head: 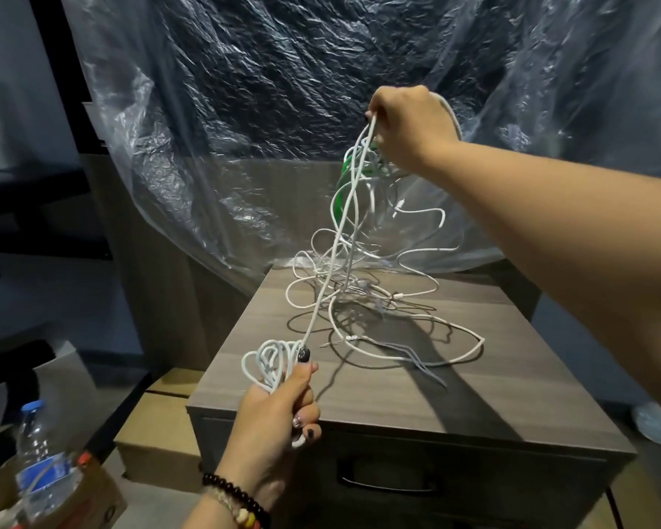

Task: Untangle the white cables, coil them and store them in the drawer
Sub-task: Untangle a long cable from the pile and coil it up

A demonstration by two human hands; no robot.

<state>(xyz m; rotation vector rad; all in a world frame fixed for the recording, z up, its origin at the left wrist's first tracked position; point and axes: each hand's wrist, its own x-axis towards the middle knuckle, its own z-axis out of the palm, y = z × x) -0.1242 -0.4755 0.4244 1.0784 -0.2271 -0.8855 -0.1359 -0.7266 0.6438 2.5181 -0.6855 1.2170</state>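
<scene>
1. White cables (363,284) sit in a loose tangle on top of the desk (416,376), w/ several strands lifted up off the surface toward our raised right hand.
2. Our left hand (279,410) is low, just in front of the desk's near-left corner, fingers curled round a small coil (268,362) of white cable; thumb presses on top of the loops.
3. One taut white strand (336,238) runs from that coil diagonally up to our right hand (409,124).
4. Right hand is held high over the back of the desk, fingers closed, gripping a bunch of cable strands; a green cable (346,173) hangs in w/ the white ones just under it.
5. Loose loops spread across the desk's middle & right part, one wide loop reaching toward the right edge.
6. Drawer (390,479) in the desk front is closed, dark handle visible.
7. Crinkled clear plastic sheet (283,89) hangs behind the desk.
8. Water bottle (39,463) stands in a cardboard box (92,502) at lower left; beaded bracelets (233,498) on our left wrist.
</scene>
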